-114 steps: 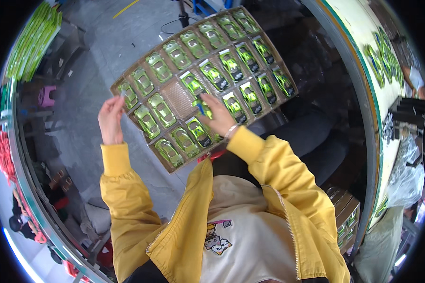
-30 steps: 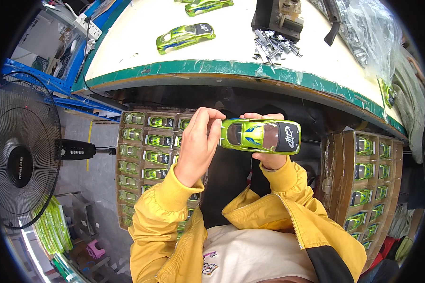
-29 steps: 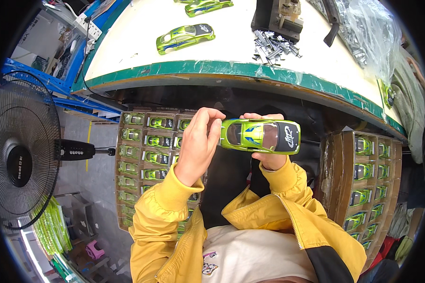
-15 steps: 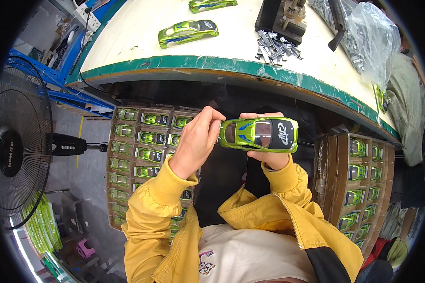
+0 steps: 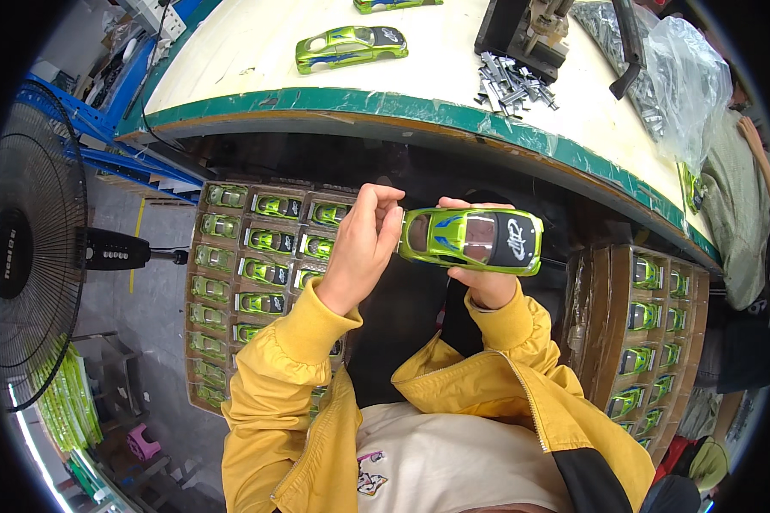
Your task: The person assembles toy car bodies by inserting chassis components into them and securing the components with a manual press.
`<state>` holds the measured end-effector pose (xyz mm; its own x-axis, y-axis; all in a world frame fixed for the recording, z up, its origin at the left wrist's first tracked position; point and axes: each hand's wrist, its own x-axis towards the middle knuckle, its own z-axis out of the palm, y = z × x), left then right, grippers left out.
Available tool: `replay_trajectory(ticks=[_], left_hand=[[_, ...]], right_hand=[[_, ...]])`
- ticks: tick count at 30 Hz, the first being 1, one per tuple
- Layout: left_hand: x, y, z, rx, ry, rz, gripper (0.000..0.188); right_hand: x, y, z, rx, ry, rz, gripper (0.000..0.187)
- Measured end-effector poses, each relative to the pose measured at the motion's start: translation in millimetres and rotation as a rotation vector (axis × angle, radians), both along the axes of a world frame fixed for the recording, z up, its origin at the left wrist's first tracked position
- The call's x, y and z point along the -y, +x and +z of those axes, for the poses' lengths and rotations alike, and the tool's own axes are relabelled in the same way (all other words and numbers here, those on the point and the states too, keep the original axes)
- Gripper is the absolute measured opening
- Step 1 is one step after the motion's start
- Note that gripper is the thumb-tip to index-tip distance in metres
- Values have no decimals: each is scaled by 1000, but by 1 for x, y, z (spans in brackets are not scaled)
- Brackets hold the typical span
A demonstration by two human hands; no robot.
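Note:
My right hand (image 5: 493,289) grips a green toy car body (image 5: 436,235) from beneath, its thumb on the near side and its fingers along the far side. The body lies level, with blue side graphics, a black hood with a white design and clear windows; its hood end faces right. At the tail end my left hand (image 5: 364,252) is closed, with fingers bent against or right beside the tail. What those fingers hold, if anything, is hidden. Another green car body (image 5: 351,49) rests on the white tabletop (image 5: 257,51).
Small grey parts (image 5: 513,85) lie heaped beside a black bench press (image 5: 522,38). A left carton (image 5: 193,342) and a right carton (image 5: 603,342) hold rows of green car bodies. A black fan (image 5: 13,248) stands left. The green table edge (image 5: 316,101) runs beyond my hands.
The view has shifted slightly, so the table appears higher. My left fingers have bent a little at the tail; the right hand keeps its grip on the car body.

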<state>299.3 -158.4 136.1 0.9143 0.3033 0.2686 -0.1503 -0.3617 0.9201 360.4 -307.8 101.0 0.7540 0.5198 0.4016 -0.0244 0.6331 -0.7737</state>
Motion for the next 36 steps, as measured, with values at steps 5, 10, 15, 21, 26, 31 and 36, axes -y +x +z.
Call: replay_trajectory(ticks=[5, 10, 15, 21, 26, 31, 36], left_hand=[[-1, -3, 1, -110, 77, -40, 15], [-4, -4, 11, -332, 145, -73, 20], [-14, -6, -8, -214, -114, -104, 17], [-15, -7, -49, -366, -235, -94, 19], [-14, -12, -90, -439, -47, 34, 19], [-14, -19, -101, -333, 145, 101, 19], [-9, -16, -87, -225, 37, 32, 23]], right_hand=[[-4, -2, -1, 12, -50, -13, 69], [-7, -6, -2, 43, -96, -33, 68], [-6, -7, 5, 171, -259, -81, 72], [14, -9, -15, -103, -308, 81, 80], [34, -18, -47, -266, -742, 13, 87], [27, -21, -4, 763, -1049, -508, 91], [-13, -11, -11, 1198, -1097, -124, 79]])
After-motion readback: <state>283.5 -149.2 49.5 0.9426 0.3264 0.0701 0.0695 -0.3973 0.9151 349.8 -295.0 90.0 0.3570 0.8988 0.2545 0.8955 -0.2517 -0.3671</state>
